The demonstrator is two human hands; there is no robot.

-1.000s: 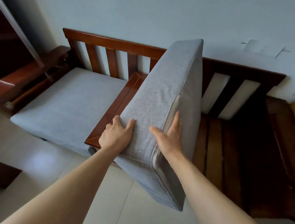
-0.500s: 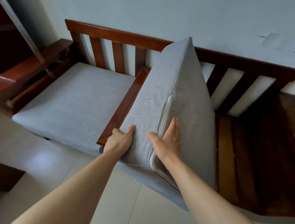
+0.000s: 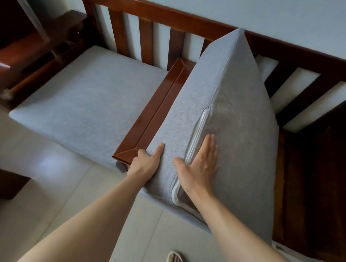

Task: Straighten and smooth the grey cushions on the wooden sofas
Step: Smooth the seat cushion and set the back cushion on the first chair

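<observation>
Cushions in grey fill the frame: a flat cushion lies on the left seat, beside the wooden armrest at centre. The left hand grips the tilted cushion at its lower left edge, thumb on top, fingers hidden. The right hand presses flat beside the white zipper, fingers straight. Bare seat slats show at right.

two grey cushions, two hands, one sandalled foot
</observation>
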